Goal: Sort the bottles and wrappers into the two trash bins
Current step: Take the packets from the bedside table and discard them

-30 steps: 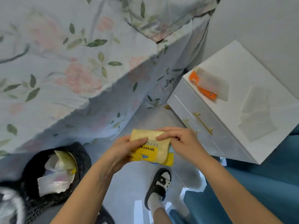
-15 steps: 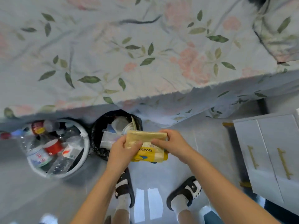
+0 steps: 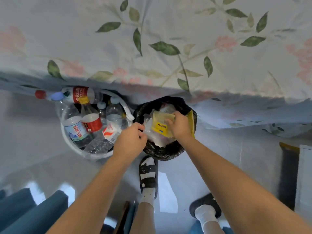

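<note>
My right hand (image 3: 180, 126) holds a yellow wrapper (image 3: 160, 125) down inside the black-lined bin (image 3: 162, 152), on top of several clear and yellow wrappers. My left hand (image 3: 130, 141) hovers at that bin's left rim with its fingers curled, and it seems to pinch the edge of a clear wrapper (image 3: 149, 130). To the left stands the white bin (image 3: 87, 153), packed with several plastic bottles (image 3: 76, 127), some with red labels.
A bed with a floral sheet (image 3: 168, 48) overhangs both bins at the back. My feet in black slippers (image 3: 148, 173) stand on the grey floor just in front of the bins. A white cabinet edge (image 3: 303, 174) is at the right, blue fabric (image 3: 30, 208) at lower left.
The view swung left from the white cabinet to the bins. Both hands carried the yellow wrapper down into the black-lined bin; my left hand came off it and moved to the bin's left rim.
</note>
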Motion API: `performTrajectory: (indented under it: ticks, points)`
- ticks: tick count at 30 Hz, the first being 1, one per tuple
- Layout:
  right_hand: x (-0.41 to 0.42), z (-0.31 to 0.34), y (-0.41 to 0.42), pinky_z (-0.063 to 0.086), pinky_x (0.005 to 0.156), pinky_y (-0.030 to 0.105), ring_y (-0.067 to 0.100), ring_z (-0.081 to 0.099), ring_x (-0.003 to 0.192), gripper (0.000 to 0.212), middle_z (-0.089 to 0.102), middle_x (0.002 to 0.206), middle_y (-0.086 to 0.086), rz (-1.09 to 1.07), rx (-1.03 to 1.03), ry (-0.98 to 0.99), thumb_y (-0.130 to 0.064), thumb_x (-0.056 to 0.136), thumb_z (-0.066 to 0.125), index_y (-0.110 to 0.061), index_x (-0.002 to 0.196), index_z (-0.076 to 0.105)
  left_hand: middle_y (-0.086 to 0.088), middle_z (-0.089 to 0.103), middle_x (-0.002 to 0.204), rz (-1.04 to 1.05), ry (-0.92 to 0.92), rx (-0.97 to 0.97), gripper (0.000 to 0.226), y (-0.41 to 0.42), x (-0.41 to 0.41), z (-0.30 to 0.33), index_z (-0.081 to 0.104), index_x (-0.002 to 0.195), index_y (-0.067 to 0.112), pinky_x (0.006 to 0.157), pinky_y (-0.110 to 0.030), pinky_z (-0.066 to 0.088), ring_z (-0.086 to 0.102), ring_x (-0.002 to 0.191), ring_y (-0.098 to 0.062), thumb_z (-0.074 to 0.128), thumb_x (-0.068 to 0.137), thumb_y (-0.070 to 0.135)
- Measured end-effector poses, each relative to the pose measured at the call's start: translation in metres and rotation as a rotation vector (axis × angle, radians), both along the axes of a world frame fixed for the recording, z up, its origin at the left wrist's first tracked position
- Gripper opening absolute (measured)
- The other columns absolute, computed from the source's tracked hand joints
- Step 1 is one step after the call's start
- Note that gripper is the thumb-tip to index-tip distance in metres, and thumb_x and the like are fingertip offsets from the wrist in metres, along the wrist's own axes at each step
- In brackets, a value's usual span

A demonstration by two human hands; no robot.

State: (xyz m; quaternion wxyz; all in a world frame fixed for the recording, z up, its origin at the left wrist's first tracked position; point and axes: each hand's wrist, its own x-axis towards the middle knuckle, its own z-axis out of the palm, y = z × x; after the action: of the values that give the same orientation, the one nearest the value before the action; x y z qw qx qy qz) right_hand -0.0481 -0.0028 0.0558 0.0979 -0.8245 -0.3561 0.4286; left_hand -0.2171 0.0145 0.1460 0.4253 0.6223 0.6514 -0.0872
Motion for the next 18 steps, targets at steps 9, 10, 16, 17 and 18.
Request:
performTrajectory:
  ticks: [9, 10, 16, 17, 18]
  points:
    - [-0.031, -0.066, 0.040, 0.049, 0.077, 0.035, 0.034, 0.061, 0.105, 0.023, 0.064, 0.112, 0.019, 0.287, -0.226, -0.253, -0.015, 0.093, 0.053, -0.001, 0.110, 0.061, -0.004, 0.062, 0.109, -0.340, 0.108, 0.006, 0.028, 0.014, 0.009, -0.043, 0.056, 0.115, 0.019, 0.073, -0.030, 0.042, 0.061, 0.096, -0.027, 0.041, 0.093, 0.017]
    - [-0.032, -0.071, 0.040, 0.049, 0.078, 0.035, 0.033, 0.061, 0.108, 0.024, 0.063, 0.116, 0.016, 0.397, -0.272, -0.289, -0.012, 0.093, 0.050, -0.003, 0.113, 0.060, -0.005, 0.062, 0.110, -0.371, 0.124, 0.008, 0.027, 0.013, 0.010, -0.046, 0.056, 0.115, 0.017, 0.072, -0.030, 0.041, 0.061, 0.096, -0.028, 0.040, 0.093, 0.015]
    - [-0.030, -0.071, 0.036, 0.041, 0.067, 0.030, 0.025, 0.061, 0.105, 0.029, 0.061, 0.117, 0.006, 0.759, -0.280, -0.460, -0.025, 0.095, 0.047, -0.012, 0.118, 0.060, -0.006, 0.061, 0.108, -0.513, 0.234, 0.084, 0.024, 0.007, 0.013, -0.046, 0.055, 0.115, 0.015, 0.067, -0.032, 0.041, 0.061, 0.095, -0.028, 0.045, 0.093, 0.012]
    - [-0.028, -0.067, 0.034, 0.041, 0.068, 0.032, 0.026, 0.056, 0.109, 0.034, 0.057, 0.121, 0.008, 0.793, -0.231, -0.491, -0.030, 0.095, 0.046, -0.012, 0.122, 0.055, -0.006, 0.061, 0.108, -0.525, 0.245, 0.087, 0.024, 0.006, 0.016, -0.043, 0.055, 0.114, 0.015, 0.069, -0.033, 0.043, 0.061, 0.096, -0.029, 0.045, 0.093, 0.013]
    - [-0.026, -0.060, 0.031, 0.040, 0.070, 0.033, 0.028, 0.051, 0.113, 0.038, 0.051, 0.126, 0.009, 0.820, -0.187, -0.505, -0.033, 0.096, 0.045, -0.012, 0.127, 0.050, -0.006, 0.061, 0.108, -0.538, 0.255, 0.087, 0.024, 0.006, 0.019, -0.039, 0.055, 0.114, 0.015, 0.071, -0.034, 0.045, 0.061, 0.097, -0.029, 0.044, 0.093, 0.014]
